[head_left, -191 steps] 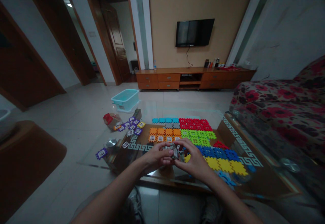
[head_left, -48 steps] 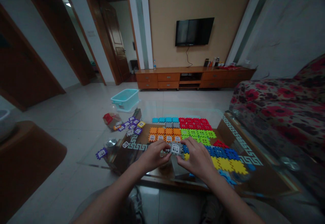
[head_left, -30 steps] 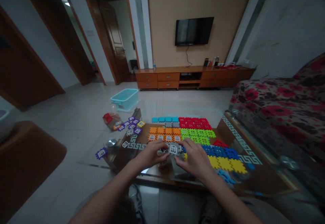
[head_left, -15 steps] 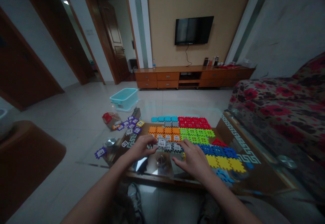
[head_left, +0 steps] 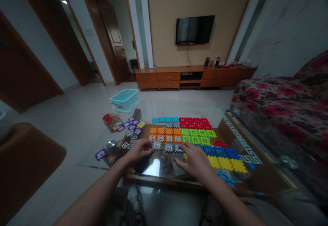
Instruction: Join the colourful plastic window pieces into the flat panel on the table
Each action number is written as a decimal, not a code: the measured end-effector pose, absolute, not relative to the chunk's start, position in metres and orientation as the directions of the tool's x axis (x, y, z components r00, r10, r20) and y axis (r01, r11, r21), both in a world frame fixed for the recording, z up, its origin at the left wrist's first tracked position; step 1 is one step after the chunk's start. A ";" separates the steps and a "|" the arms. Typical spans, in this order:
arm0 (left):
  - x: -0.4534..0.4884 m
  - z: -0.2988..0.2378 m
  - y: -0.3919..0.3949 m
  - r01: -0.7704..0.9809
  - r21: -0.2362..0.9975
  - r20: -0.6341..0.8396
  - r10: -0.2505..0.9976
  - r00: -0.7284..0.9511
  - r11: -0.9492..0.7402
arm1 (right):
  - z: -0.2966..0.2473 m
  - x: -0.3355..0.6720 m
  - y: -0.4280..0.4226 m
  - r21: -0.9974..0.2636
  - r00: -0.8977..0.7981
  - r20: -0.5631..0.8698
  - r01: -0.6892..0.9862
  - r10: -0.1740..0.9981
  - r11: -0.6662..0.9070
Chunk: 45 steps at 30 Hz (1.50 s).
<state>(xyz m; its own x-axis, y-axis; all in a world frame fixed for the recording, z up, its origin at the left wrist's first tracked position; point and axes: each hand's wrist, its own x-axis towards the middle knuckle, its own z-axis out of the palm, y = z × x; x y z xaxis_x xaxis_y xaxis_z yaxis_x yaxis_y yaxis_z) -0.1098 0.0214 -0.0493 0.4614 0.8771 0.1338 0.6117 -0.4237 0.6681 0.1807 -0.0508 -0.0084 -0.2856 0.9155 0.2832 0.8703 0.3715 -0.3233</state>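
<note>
left hand (head_left: pixel 140 150): the fingers are curling at the left edge of a gray window tile (head_left: pixel 156 145). whether they are pinching the tile or only resting against it, i am unable to confirm from where i am standing. right hand (head_left: pixel 193 159): the grip is released, with the thumb standing well apart from the fingers. the fingertips are overlapping the near right end of a gray tile pair (head_left: pixel 169 148); contact is unclear.

the gray window tile is lying between the two hands, nearer the left. a narrow gap is separating it from the gray tile pair on its right. all three pieces are showing white window inserts and are resting on the glass table (head_left: pixel 164 168).

directly ahead of both grips, orange tiles (head_left: pixel 165 131) are forming a block, its near row also bearing white windows. ahead of the right hand, green tiles (head_left: pixel 196 138) are adjoining the orange block, and red tiles (head_left: pixel 194 123) are lying beyond the green. to the right of the right hand, blue tiles (head_left: pixel 219 151) are running in a row, with yellow tiles (head_left: pixel 225 163) bordering them on the near side. ahead and left of the left hand, purple tiles (head_left: pixel 133 123) are lying in a loose heap.
</note>
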 end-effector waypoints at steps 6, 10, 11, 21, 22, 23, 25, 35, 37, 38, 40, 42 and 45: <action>-0.105 -0.058 0.024 0.649 0.644 0.085 0.880 0.466 -0.406 | -0.009 0.182 -0.051 -0.325 -0.292 0.283 0.867 0.914 0.378; -0.104 -0.062 0.025 0.656 0.636 0.080 0.881 0.467 -0.406 | -0.009 0.182 -0.051 -0.319 -0.297 0.283 0.868 0.912 0.381; -0.103 -0.062 0.025 0.661 0.632 0.078 0.882 0.465 -0.404 | -0.009 0.182 -0.051 -0.318 -0.299 0.289 0.866 0.910 0.385; -0.101 -0.066 0.028 0.699 0.593 0.054 0.886 0.461 -0.400 | -0.006 0.181 -0.052 -0.323 -0.303 0.279 0.864 0.911 0.386; -0.102 -0.067 0.028 0.701 0.591 0.051 0.886 0.461 -0.399 | -0.005 0.181 -0.052 -0.323 -0.305 0.279 0.863 0.911 0.388; -0.102 -0.067 0.029 0.703 0.592 0.048 0.887 0.459 -0.395 | -0.005 0.181 -0.052 -0.322 -0.306 0.279 0.863 0.910 0.389; -0.103 -0.069 0.030 0.705 0.595 0.036 0.889 0.456 -0.386 | -0.004 0.182 -0.052 -0.319 -0.308 0.282 0.863 0.908 0.392; -0.105 -0.073 0.032 0.708 0.596 0.008 0.885 0.466 -0.378 | -0.006 0.183 -0.051 -0.293 -0.316 0.270 0.873 0.910 0.390; -0.105 -0.074 0.032 0.710 0.590 0.009 0.883 0.470 -0.384 | -0.005 0.183 -0.051 -0.289 -0.313 0.262 0.877 0.913 0.383; -0.106 -0.074 0.032 0.712 0.584 0.010 0.881 0.472 -0.389 | -0.005 0.183 -0.051 -0.287 -0.314 0.258 0.878 0.914 0.382; -0.106 -0.073 0.032 0.720 0.572 0.008 0.881 0.473 -0.393 | -0.005 0.183 -0.051 -0.288 -0.315 0.252 0.878 0.915 0.382; -0.106 -0.073 0.032 0.728 0.565 0.001 0.882 0.471 -0.389 | -0.004 0.183 -0.051 -0.289 -0.317 0.248 0.878 0.916 0.382; -0.106 -0.072 0.031 0.737 0.561 -0.011 0.888 0.461 -0.376 | -0.004 0.183 -0.052 -0.286 -0.318 0.240 0.880 0.917 0.380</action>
<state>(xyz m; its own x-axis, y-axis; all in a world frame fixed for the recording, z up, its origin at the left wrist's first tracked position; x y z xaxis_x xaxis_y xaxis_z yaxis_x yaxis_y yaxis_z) -0.1058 0.0311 -0.0716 0.4605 0.8876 -0.0111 0.7374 -0.3756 0.5614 0.1834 -0.0518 -0.0040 -0.3178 0.9173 0.2399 0.8799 0.3796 -0.2858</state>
